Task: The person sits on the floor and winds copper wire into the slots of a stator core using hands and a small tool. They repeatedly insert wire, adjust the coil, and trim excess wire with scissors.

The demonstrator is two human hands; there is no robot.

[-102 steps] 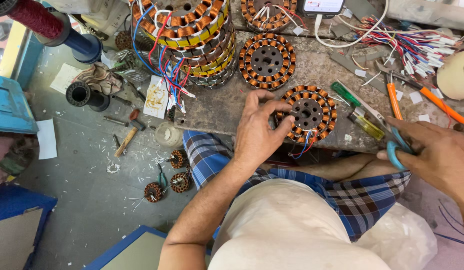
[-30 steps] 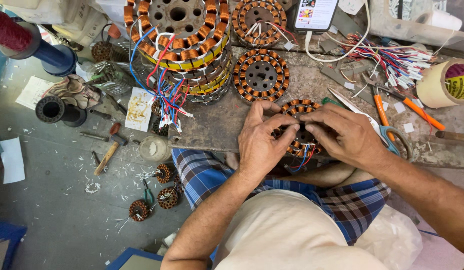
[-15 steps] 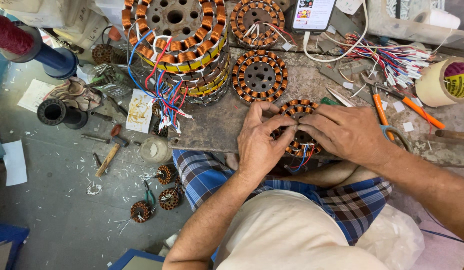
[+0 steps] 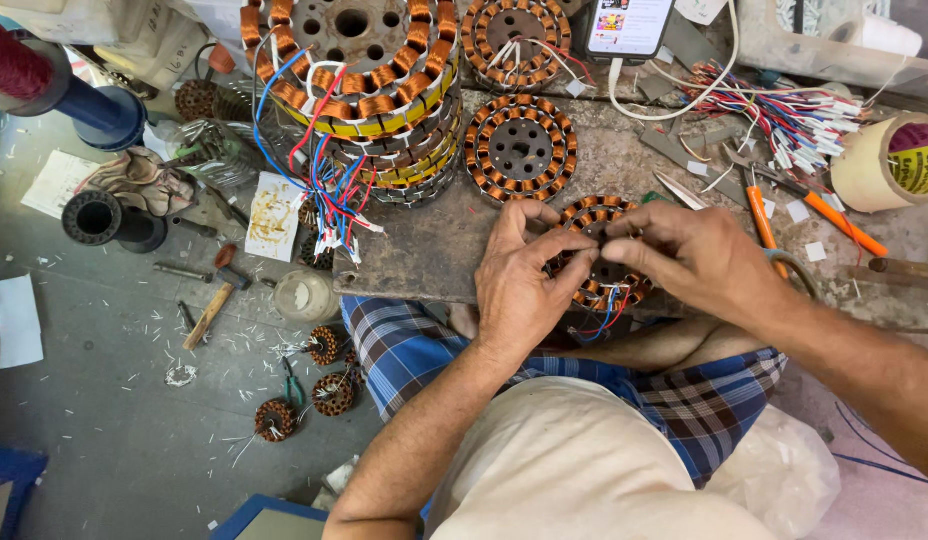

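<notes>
A round motor stator (image 4: 590,214) with copper coils lies at the near edge of a stone workbench (image 4: 434,245), over my lap. My left hand (image 4: 519,285) covers its left side, fingers curled onto the coils. My right hand (image 4: 702,255) reaches in from the right, thumb and fingers pinching at the stator's middle. The fingertips of both hands meet there. Red and blue wires (image 4: 606,312) hang from the stator's near side. Most of the stator is hidden under the hands.
A tall stack of larger stators (image 4: 359,95) with loose wires stands at the bench's left, with single stators (image 4: 520,148) behind. Orange-handled cutters (image 4: 759,215), a tape roll (image 4: 889,165), a wire bundle (image 4: 799,110) and a phone (image 4: 629,25) lie right. A hammer (image 4: 212,305) and small stators (image 4: 324,392) lie on the floor.
My right hand, earlier out at the right holding a blue-handled tool, has come onto the stator. Over the last second both hands stay there; only the fingertips shift slightly.
</notes>
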